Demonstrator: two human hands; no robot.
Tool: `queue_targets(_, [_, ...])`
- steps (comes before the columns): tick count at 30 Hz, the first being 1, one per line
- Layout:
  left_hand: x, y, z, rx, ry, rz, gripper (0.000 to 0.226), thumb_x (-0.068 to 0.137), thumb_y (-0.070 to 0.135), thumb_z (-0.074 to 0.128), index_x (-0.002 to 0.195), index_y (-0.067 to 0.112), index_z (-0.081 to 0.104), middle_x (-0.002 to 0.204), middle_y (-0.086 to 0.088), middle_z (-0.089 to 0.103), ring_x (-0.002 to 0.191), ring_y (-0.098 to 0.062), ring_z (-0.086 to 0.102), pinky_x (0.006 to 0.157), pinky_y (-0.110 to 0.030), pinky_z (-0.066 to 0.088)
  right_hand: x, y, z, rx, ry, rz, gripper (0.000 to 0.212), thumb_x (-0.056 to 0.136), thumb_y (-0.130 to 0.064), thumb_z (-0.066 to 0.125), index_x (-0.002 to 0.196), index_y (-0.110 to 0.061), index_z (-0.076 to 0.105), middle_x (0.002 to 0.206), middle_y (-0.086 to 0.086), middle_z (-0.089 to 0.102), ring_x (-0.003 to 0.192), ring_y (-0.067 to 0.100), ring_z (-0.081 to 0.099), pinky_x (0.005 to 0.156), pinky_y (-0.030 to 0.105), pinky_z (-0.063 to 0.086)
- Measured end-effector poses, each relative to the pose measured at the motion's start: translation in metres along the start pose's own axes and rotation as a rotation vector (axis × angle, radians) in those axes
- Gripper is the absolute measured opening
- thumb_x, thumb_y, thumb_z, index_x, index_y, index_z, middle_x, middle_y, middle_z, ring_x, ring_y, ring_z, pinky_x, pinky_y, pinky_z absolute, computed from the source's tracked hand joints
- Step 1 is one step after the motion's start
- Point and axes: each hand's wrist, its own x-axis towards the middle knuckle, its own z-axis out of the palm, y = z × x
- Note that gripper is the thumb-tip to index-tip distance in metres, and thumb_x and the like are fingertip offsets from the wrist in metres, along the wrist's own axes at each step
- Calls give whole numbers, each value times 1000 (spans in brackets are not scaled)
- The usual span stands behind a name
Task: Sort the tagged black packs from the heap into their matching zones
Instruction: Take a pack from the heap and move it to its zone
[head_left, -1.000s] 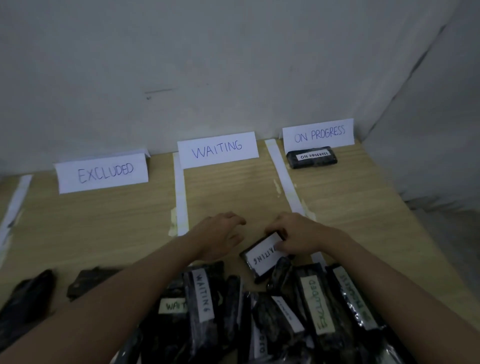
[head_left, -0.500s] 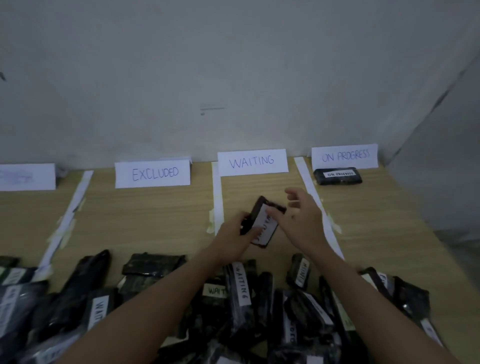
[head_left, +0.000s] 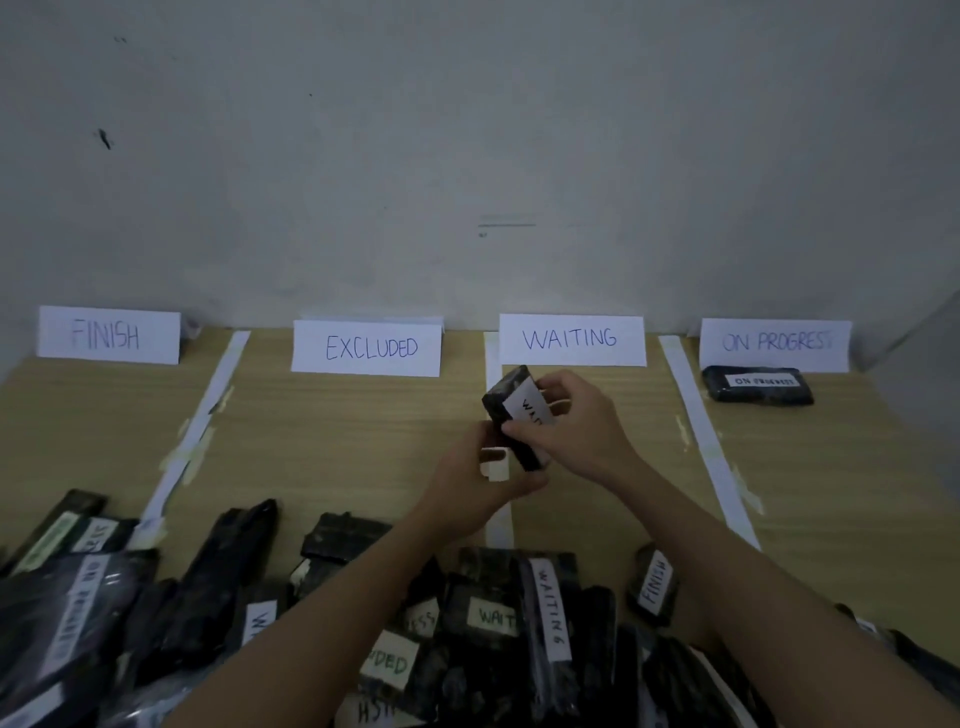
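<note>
Both hands hold one black pack with a white WAITING tag above the table, just in front of the WAITING sign. My right hand pinches its upper part from the right. From below, my left hand grips its lower end. A heap of tagged black packs fills the near edge. One pack tagged ON PROGRESS lies in front of the ON PROGRESS sign.
Paper signs FINISH and EXCLUDED stand against the wall. White tape strips divide the wooden table into zones. More packs lie at the near left, and a FINISH pack at the near right.
The WAITING pack was lifted off the heap by my right hand, my left hand joined it, and both carried it farther toward the WAITING sign. The view also shifted left.
</note>
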Motion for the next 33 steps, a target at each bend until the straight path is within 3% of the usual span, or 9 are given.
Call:
queue_targets(4, [11, -7, -16, 432, -61, 25, 70, 83, 39, 64, 140, 16, 31, 143, 0, 39, 129, -15, 39, 99, -22, 32, 48, 24, 0, -536, -108, -115, 52, 73, -30, 71, 118, -12, 51, 110, 7, 54, 97, 22, 52, 80, 34, 47])
queue_targets(8, [23, -6, -30, 739, -135, 70, 65, 90, 42, 51, 143, 17, 24, 150, -1, 30, 134, -20, 34, 108, -34, 31, 86, 42, 3, -845, -243, -145, 56, 78, -29, 62, 128, -10, 44, 126, 8, 48, 114, 25, 46, 92, 37, 38])
queue_targets(14, [37, -8, -34, 843, -180, 76, 61, 93, 40, 46, 144, 18, 22, 151, -1, 29, 136, -19, 31, 110, -38, 29, 108, 54, 15, -886, -281, -133, 50, 78, -28, 56, 123, -9, 45, 122, 8, 48, 115, 26, 45, 91, 37, 36])
queue_targets(18, [35, -5, -25, 841, -227, 106, 59, 94, 39, 45, 144, 19, 22, 151, -1, 28, 137, -18, 29, 111, -36, 27, 92, 52, 3, -817, -316, -165, 71, 84, -26, 58, 145, -10, 25, 151, 9, 26, 139, 23, 24, 110, 41, 24])
queue_targets(22, [27, 3, -10, 859, -308, 187, 54, 95, 38, 43, 143, 19, 26, 150, 0, 30, 133, -18, 35, 107, -32, 29, 46, 52, -29, -537, -337, -199, 55, 81, -9, 62, 134, -12, 48, 138, 8, 47, 125, 22, 44, 105, 37, 37])
queue_targets(26, [17, 11, 9, 859, -381, 238, 50, 95, 36, 43, 140, 19, 31, 148, 0, 33, 133, -17, 34, 104, -31, 30, -11, 64, -64, -495, -456, -161, 38, 83, -5, 61, 119, -18, 62, 125, 1, 57, 115, 15, 52, 99, 28, 40])
queue_targets(29, [11, 15, 26, 860, -433, 246, 46, 95, 34, 45, 137, 17, 35, 146, -1, 36, 131, -19, 38, 104, -33, 35, -45, 80, -82, -521, -588, -91, 44, 81, 5, 54, 116, -19, 65, 124, 1, 57, 113, 14, 52, 93, 24, 42])
queue_targets(33, [2, 22, 46, 824, -487, 250, 44, 95, 33, 45, 135, 17, 38, 143, -2, 39, 128, -20, 41, 104, -33, 35, -73, 100, -86, -595, -659, -91, 51, 75, 6, 56, 117, -21, 64, 126, 2, 54, 113, 19, 53, 92, 32, 45])
